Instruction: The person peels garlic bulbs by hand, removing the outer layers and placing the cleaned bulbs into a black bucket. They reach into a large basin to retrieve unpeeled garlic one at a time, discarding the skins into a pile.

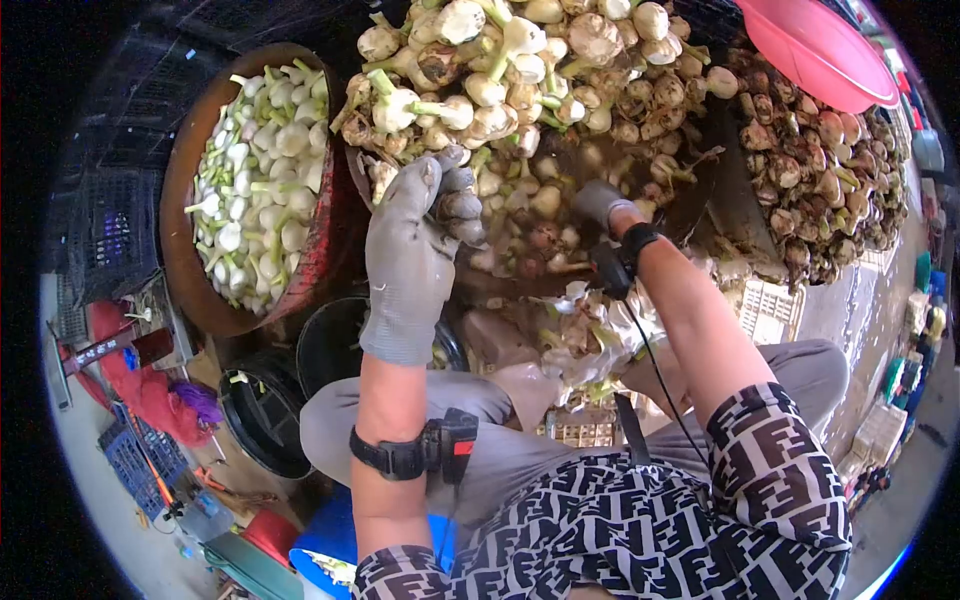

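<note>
A round brown basket [180,200] at left holds trimmed white bulbs [262,170] – below it stand a black bucket [262,420], red cloth [150,390] and a blue crate [135,465] – while a pink basin [815,50] sits upper right.

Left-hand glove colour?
Plain grey. The glove covers the left hand; the head view shows it best.

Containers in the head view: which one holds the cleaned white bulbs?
The round brown basket, just left of the grey-gloved left hand. It is full of white bulbs with short green stems. The pink plastic basin at top right shows no contents.
</note>
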`<state>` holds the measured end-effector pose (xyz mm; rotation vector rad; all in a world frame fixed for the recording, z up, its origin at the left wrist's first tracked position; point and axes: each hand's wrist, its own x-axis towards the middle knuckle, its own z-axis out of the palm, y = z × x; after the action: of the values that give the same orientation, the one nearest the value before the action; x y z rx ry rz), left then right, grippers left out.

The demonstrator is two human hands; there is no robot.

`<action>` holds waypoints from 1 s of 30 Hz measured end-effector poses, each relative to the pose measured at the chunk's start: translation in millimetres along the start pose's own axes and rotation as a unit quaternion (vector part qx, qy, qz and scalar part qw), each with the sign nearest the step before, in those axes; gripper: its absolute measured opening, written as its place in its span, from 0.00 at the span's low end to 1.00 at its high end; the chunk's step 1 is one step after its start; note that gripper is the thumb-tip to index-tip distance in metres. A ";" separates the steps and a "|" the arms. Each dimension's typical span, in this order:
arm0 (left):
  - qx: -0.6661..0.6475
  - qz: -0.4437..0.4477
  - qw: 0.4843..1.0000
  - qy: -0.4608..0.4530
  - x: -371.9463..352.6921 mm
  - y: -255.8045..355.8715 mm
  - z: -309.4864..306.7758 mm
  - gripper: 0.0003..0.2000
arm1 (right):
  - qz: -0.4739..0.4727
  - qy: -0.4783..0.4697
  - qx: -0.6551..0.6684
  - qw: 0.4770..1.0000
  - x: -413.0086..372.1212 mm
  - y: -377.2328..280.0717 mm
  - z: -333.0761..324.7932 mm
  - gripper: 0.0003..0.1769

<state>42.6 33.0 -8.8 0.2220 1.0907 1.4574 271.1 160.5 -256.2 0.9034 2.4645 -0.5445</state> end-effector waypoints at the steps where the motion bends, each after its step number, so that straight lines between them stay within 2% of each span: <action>1: 0.039 0.008 0.999 0.000 0.1 -1.8 1.6 0.14 | 0.029 -0.027 -0.029 0.999 -15.9 -6.0 -27.1 0.15; 2: 0.078 0.017 0.997 0.001 0.1 -2.5 2.5 0.14 | 0.058 -0.053 -0.058 0.995 -24.6 -11.2 -44.4 0.15; 3: 0.136 0.002 0.991 -0.005 0.3 -4.2 1.2 0.15 | 0.040 0.013 0.006 0.999 -24.6 12.9 -21.4 0.14; 4: 0.274 0.076 0.958 -0.033 1.1 -9.2 1.7 0.17 | 0.028 0.022 0.016 0.999 -39.4 2.0 -42.0 0.13; 5: 0.404 0.148 0.901 -0.060 1.9 -17.7 4.0 0.19 | 0.016 0.031 0.026 0.999 -61.6 -5.5 -63.4 0.13; 6: 0.523 0.215 0.821 -0.085 2.5 -27.9 5.9 0.22 | 0.005 0.038 0.036 0.999 -78.6 -14.3 -79.4 0.13; 7: 0.568 0.264 0.769 -0.127 5.3 -38.9 5.5 0.27 | -0.053 0.018 0.042 0.998 -81.6 -13.2 -79.3 0.14; 8: 0.608 0.311 0.710 -0.168 6.1 -50.1 4.1 0.32 | -0.039 0.045 0.180 0.982 -90.7 -15.4 -75.3 0.14; 9: 0.641 0.229 0.708 -0.189 2.9 -59.7 3.2 0.38 | -0.026 0.072 0.312 0.947 -110.4 -31.9 -89.6 0.14; 10: 0.653 0.252 0.685 -0.200 5.2 -72.8 -3.4 0.39 | -0.013 0.098 0.439 0.893 -129.5 -49.0 -107.0 0.15; 11: 0.643 0.250 0.693 -0.209 10.2 -80.8 -9.2 0.38 | 0.008 0.033 0.509 0.860 -145.3 -64.6 -126.7 0.18; 12: 0.632 0.249 0.701 -0.218 13.2 -83.7 -11.2 0.37 | 0.015 0.068 0.628 0.775 -153.1 -80.3 -126.4 0.17; 14: 0.622 0.211 0.734 -0.171 7.5 -77.7 -4.4 0.35 | 0.028 0.136 0.821 0.554 -164.7 -101.6 -124.3 0.18; 15: 0.615 0.190 0.751 -0.148 4.3 -76.7 -1.3 0.34 | 0.009 0.103 0.838 0.536 -164.6 -102.7 -120.3 0.19; 16: 0.622 0.201 0.744 -0.140 0.9 -79.0 0.8 0.33 | 0.023 0.114 0.853 0.509 -164.5 -108.4 -114.4 0.15; 18: 0.633 0.224 0.730 -0.125 -5.1 -84.0 6.1 0.31 | 0.036 0.180 0.829 0.529 -157.6 -125.6 -112.1 0.13; 19: 0.642 0.237 0.717 -0.132 -7.7 -83.0 8.4 0.30 | 0.076 0.199 0.836 0.506 -156.3 -131.0 -110.0 0.12; 22: 0.660 0.237 0.699 -0.140 -9.4 -82.5 7.6 0.29 | 0.103 0.244 0.827 0.496 -149.9 -132.0 -101.3 0.11; 23: 0.649 0.233 0.711 -0.138 -9.5 -83.6 5.5 0.28 | 0.094 0.232 0.827 0.503 -149.9 -129.0 -99.3 0.12; 26: 0.613 0.207 0.751 -0.133 -9.2 -85.7 3.1 0.27 | 0.107 0.194 0.789 0.574 -160.6 -123.7 -106.1 0.12; 28: 0.593 0.169 0.777 -0.128 -10.4 -81.5 6.2 0.28 | 0.099 0.190 0.802 0.558 -159.1 -123.0 -103.5 0.12; 30: 0.600 0.192 0.767 -0.126 -16.1 -75.4 10.5 0.26 | 0.094 0.196 0.805 0.552 -159.4 -127.8 -107.1 0.11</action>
<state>104.9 10.2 -49.6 1.5785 1.6740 0.7929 263.1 45.0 -56.7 1.9108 1.3671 -2.9107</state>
